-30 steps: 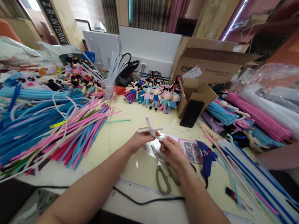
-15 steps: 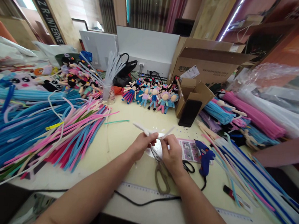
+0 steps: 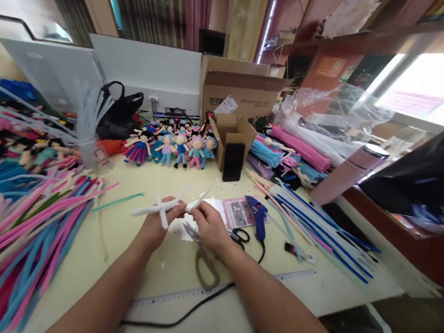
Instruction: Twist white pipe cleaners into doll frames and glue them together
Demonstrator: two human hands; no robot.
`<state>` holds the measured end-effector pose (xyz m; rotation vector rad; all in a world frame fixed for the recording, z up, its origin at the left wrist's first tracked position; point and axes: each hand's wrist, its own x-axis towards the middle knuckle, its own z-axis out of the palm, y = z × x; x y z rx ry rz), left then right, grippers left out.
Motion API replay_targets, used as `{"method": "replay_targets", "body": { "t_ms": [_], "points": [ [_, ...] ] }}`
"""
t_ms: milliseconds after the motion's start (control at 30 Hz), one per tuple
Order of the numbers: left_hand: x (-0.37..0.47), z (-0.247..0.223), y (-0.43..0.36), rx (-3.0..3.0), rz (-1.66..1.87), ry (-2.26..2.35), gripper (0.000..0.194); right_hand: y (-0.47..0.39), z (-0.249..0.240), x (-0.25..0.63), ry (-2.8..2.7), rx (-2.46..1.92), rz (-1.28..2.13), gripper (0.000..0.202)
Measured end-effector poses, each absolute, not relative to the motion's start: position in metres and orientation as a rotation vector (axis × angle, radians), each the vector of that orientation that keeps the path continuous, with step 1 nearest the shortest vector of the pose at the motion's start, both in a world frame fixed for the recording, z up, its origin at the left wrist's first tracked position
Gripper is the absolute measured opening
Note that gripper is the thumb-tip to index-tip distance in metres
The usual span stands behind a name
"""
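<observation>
My left hand [image 3: 156, 229] is closed on a white fuzzy pipe cleaner piece [image 3: 161, 208], whose crossed ends stick out to the left. Close beside it, my right hand [image 3: 213, 228] pinches the same white work at its other side, where a thin end [image 3: 204, 194] points up. Fingers partly hide the spot where the hands meet. Under my right hand is a pair of scissors [image 3: 206, 271] with grey-brown handles, blades toward the left hand; whether the hand touches them I cannot tell.
Black-handled scissors [image 3: 241, 235], a blue glue gun [image 3: 257, 217] and a ruler [image 3: 294, 274] lie to the right. Coloured pipe cleaners [image 3: 50, 225] spread at left, more [image 3: 309, 218] at right. Small dolls [image 3: 180, 149], a phone [image 3: 233, 162] and cardboard boxes [image 3: 246, 94] stand behind.
The view has turned right, bringing a pink flask into sight. My left hand has rolled so the white piece's crossed ends now show. Both hands still hold it.
</observation>
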<state>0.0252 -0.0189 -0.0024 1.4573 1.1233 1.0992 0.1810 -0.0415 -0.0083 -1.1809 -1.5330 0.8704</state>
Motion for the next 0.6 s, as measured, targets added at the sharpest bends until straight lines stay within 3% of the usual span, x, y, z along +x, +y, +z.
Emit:
{"method": "replay_targets", "body": {
  "t_ms": [133,267,600],
  "points": [
    [0.021,0.002,-0.019,1.545,1.066,1.158,0.02,-0.039,-0.009,0.18,-1.327,-1.091,1.269,0.018],
    [0.023,0.003,-0.022,1.496,1.074,1.12,0.018,-0.04,-0.007,0.178,-1.197,-0.99,1.376,0.023],
    [0.028,0.006,-0.021,0.856,0.936,0.808,0.028,-0.03,-0.007,0.201,-1.335,-1.157,0.786,0.02]
  ]
}}
